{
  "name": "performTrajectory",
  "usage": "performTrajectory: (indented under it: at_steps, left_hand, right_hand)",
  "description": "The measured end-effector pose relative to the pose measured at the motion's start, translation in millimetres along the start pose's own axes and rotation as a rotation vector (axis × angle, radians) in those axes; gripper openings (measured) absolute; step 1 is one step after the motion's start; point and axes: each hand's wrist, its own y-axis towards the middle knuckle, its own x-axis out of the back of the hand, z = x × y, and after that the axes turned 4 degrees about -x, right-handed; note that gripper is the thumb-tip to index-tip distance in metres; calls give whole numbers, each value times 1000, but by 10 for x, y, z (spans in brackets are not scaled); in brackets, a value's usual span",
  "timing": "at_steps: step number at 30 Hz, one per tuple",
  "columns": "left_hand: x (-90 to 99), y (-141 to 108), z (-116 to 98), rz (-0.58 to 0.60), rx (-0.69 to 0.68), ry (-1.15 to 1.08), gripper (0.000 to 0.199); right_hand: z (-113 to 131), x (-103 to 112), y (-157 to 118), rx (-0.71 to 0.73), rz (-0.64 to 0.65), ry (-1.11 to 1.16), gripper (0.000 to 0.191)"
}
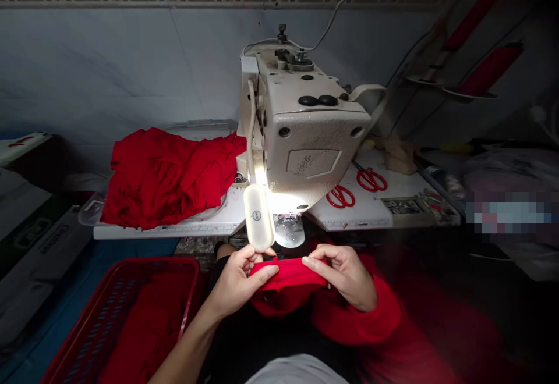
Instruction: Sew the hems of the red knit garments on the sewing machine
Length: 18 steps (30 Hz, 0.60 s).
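My left hand (pixel 238 279) and my right hand (pixel 343 273) pinch a folded band of red knit fabric (pixel 288 273) between them, thumbs on top. The band is part of a red garment (pixel 353 320) that hangs in a bunch below my hands and trails under my right wrist. Both hands are just in front of the sewing machine's presser foot (pixel 288 227), not touching it. The white sewing machine head (pixel 305 122) stands beyond them, tilted in this wide view.
A heap of red fabric (pixel 168 177) lies on the white machine table (pixel 349 218), left of the machine. Two pairs of red-handled scissors (pixel 371 179) lie to its right. A red plastic basket (pixel 131 265) holding red cloth stands at lower left. A white lamp (pixel 258 216) hangs beside the needle.
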Motion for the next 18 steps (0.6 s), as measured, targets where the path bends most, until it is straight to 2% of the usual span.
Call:
performTrajectory:
  at_steps: [5,8,13,18]
  left_hand:
    - [61,44,-91,36,-250,188,22]
    - [65,95,-156,39,-319,263,25]
    - [3,191,-208,-65,-211,231,28]
    - [-37,235,-244,-137,-114,253,28]
  right_hand:
    - [111,-35,-20,62,-74,-65,28]
    - [152,-29,-16,128,-152,-97,27]
    - [124,-1,66,118,-216,-58,26]
    - [49,41,139,65,-219,56,28]
